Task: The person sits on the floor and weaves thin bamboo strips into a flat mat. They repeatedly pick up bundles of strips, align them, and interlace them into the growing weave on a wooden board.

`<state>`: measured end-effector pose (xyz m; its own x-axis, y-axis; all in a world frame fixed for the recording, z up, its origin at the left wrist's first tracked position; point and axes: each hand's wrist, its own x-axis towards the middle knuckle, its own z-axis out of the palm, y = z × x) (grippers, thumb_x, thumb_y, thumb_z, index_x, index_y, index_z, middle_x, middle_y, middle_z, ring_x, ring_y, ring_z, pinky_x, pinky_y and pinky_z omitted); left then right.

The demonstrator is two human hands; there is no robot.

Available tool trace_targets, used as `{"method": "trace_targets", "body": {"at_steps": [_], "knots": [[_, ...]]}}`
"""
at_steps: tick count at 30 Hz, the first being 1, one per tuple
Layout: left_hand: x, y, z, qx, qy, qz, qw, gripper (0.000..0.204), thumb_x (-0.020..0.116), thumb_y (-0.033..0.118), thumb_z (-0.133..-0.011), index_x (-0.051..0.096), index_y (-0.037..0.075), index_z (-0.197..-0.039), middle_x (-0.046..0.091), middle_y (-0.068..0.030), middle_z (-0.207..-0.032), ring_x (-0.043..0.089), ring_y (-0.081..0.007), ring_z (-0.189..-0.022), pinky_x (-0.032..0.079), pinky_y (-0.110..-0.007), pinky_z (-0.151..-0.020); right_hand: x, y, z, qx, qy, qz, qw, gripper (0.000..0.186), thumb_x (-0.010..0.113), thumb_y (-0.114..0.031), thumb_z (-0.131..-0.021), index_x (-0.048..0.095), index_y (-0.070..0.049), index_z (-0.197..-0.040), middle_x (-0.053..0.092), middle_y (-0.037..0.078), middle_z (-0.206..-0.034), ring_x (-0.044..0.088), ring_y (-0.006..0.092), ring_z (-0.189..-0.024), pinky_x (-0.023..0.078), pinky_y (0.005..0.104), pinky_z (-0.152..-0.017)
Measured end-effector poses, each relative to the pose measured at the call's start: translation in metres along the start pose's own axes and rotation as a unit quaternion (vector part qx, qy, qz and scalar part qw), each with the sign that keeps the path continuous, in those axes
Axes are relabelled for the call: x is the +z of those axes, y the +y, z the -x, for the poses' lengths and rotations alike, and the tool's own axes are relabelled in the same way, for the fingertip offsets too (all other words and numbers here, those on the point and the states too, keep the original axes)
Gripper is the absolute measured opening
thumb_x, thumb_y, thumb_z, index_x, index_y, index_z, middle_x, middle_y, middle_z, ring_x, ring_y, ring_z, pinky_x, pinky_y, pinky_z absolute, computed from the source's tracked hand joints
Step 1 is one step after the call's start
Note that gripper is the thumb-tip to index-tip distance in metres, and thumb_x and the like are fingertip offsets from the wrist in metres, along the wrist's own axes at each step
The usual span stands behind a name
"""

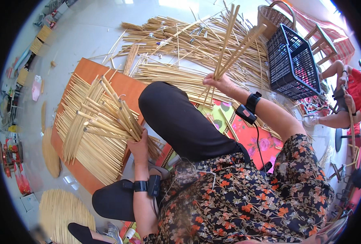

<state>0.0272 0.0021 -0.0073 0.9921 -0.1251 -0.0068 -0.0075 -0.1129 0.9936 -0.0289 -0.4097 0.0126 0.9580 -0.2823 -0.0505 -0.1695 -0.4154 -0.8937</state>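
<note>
My left hand is wrapped round a thick bundle of pale straw stalks, their cut ends fanning up and to the left. Beneath that bundle, a layer of similar stalks lies side by side on an orange-brown wooden board. Out to the right, past my raised knee, my right hand pinches a few long stalks. These point up and away over the floor pile, spread in a narrow V, with their lower ends sticking out below the fingers.
Loose stalks cover the floor ahead. A black plastic crate and a wicker basket stand at the far right. A floral mat lies beside my leg. Another person in red sits at the right; a round straw mat lies lower left.
</note>
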Motion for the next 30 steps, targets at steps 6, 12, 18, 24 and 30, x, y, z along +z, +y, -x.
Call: {"method": "trace_targets", "body": {"at_steps": [6,12,18,24,30], "knots": [[-0.010,-0.002,-0.002,0.018,0.008,0.006,1.000,0.013,0.072,0.000,-0.090,0.068,0.002,-0.102,0.068,-0.0021,-0.096,0.064,-0.0117,-0.092,0.051,-0.027,-0.084,-0.039,-0.026,-0.028,-0.025,0.054,-0.136,0.989,0.037,0.064,-0.039,-0.101,0.073,-0.007,-0.083,0.072,0.005,-0.079,0.068,0.0143,-0.081,0.055,0.0396,-0.081],[-0.005,-0.009,-0.003,0.021,-0.010,-0.012,1.000,0.013,0.074,-0.001,-0.089,0.069,0.002,-0.101,0.069,-0.0019,-0.094,0.065,-0.0120,-0.088,0.052,-0.028,-0.083,-0.163,-0.086,-0.030,-0.022,0.127,0.054,0.990,0.042,0.061,-0.043,-0.103,0.070,-0.004,-0.091,0.053,-0.004,-0.059,0.052,0.0056,-0.052,0.041,0.0259,-0.048],[-0.015,-0.022,-0.005,0.005,0.014,0.008,1.000,0.015,0.075,0.001,-0.089,0.070,0.001,-0.104,0.070,-0.0019,-0.096,0.066,-0.0115,-0.091,0.053,-0.027,-0.083,-0.188,0.115,0.053,0.066,0.035,0.417,0.906,0.024,0.067,-0.030,-0.095,0.074,-0.007,-0.099,0.068,0.016,-0.080,0.066,0.0347,-0.074,0.053,0.0468,-0.069],[-0.015,-0.012,0.001,-0.003,0.015,0.022,1.000,0.014,0.077,0.007,-0.088,0.071,0.001,-0.099,0.069,-0.0006,-0.091,0.063,-0.0102,-0.083,0.052,-0.027,-0.074,-0.216,0.247,0.244,0.214,0.059,0.496,0.839,0.026,0.069,-0.028,-0.088,0.075,-0.002,-0.090,0.072,0.027,-0.094,0.071,0.0433,-0.089,0.056,0.0527,-0.075],[-0.031,-0.001,0.004,-0.021,-0.035,-0.013,0.999,0.015,0.076,0.003,-0.087,0.070,0.004,-0.101,0.070,-0.0002,-0.095,0.065,-0.0105,-0.091,0.053,-0.029,-0.083,-0.237,0.290,0.295,0.364,0.053,0.441,0.819,0.038,0.082,-0.019,-0.073,0.071,0.000,-0.105,0.071,0.027,-0.113,0.068,0.0422,-0.108,0.054,0.0502,-0.090]]}}
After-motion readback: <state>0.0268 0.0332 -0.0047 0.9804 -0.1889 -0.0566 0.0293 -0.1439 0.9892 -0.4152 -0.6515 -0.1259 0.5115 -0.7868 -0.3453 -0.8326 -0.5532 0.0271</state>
